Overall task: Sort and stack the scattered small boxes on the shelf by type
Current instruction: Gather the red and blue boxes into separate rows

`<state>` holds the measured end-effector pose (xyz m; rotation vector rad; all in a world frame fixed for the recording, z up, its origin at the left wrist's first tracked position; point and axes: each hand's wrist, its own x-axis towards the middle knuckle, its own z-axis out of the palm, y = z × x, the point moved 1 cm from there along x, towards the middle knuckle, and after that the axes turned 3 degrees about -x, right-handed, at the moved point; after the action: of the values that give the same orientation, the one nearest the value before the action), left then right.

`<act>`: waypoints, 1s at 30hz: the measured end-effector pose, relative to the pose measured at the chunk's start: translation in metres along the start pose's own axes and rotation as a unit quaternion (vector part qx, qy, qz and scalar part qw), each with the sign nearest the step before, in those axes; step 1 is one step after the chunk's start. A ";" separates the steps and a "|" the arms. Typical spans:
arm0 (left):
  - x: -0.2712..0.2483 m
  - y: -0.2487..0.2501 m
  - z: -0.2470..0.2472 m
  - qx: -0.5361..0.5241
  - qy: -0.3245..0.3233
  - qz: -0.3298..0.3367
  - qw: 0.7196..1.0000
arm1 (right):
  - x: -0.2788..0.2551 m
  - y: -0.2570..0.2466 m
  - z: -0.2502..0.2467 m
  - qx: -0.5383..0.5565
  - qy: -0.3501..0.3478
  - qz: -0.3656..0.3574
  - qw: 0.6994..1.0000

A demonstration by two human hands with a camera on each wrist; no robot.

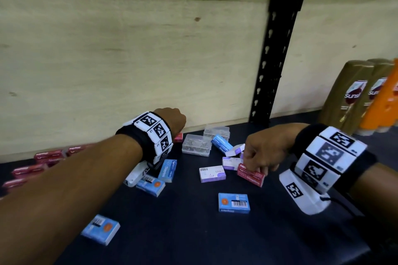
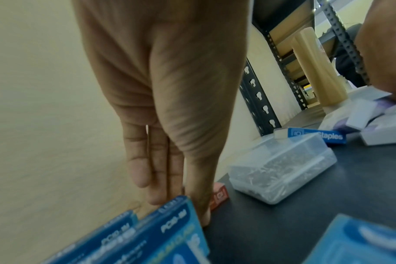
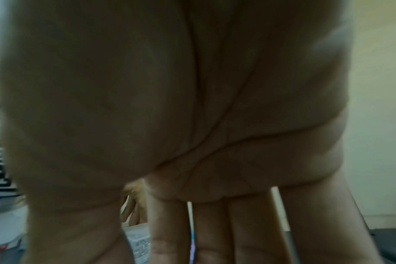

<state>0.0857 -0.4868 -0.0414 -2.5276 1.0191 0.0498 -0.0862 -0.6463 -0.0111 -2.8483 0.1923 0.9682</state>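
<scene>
Small boxes lie scattered on the dark shelf [image 1: 215, 232]. My right hand [image 1: 255, 166] pinches a red staples box [image 1: 251, 176] from above, its end lifted off the shelf; in the right wrist view only my palm and fingers [image 3: 210, 232] show. My left hand [image 1: 172, 120] reaches to the back wall, fingers [image 2: 156, 178] straight and pointing down, thumb tip on the shelf beside a small red box [image 2: 219, 197]; it holds nothing. Several red boxes [image 1: 49, 155] sit in a group at the far left. Blue staples boxes [image 1: 234, 202] and white-purple boxes [image 1: 212, 173] lie loose.
Two clear plastic boxes [image 1: 197, 145] of metal clips sit near the back wall. A black slotted upright [image 1: 273, 49] stands at the back right. Gold shampoo bottles [image 1: 349, 97] and an orange pack [image 1: 385, 103] crowd the right end. Plywood closes the back.
</scene>
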 end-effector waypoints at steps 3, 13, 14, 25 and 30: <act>-0.002 0.002 0.000 -0.004 -0.014 0.006 1.000 | -0.003 -0.002 0.001 -0.007 0.009 0.003 1.000; -0.021 0.002 -0.011 -0.026 0.028 0.002 0.999 | -0.009 -0.006 0.005 -0.032 0.023 0.022 0.999; -0.023 0.002 -0.015 -0.029 0.032 0.000 0.999 | -0.010 -0.007 0.004 -0.036 0.025 0.024 0.999; -0.060 -0.010 -0.034 -0.065 0.036 -0.004 0.997 | -0.016 -0.019 0.008 -0.086 0.034 0.042 0.995; -0.080 -0.019 -0.036 -0.067 0.025 0.002 0.997 | -0.009 -0.019 0.017 -0.102 0.118 0.065 0.986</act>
<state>0.0355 -0.4354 0.0133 -2.6589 1.0745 0.0576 -0.0998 -0.6238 -0.0173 -3.1710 0.3232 0.7056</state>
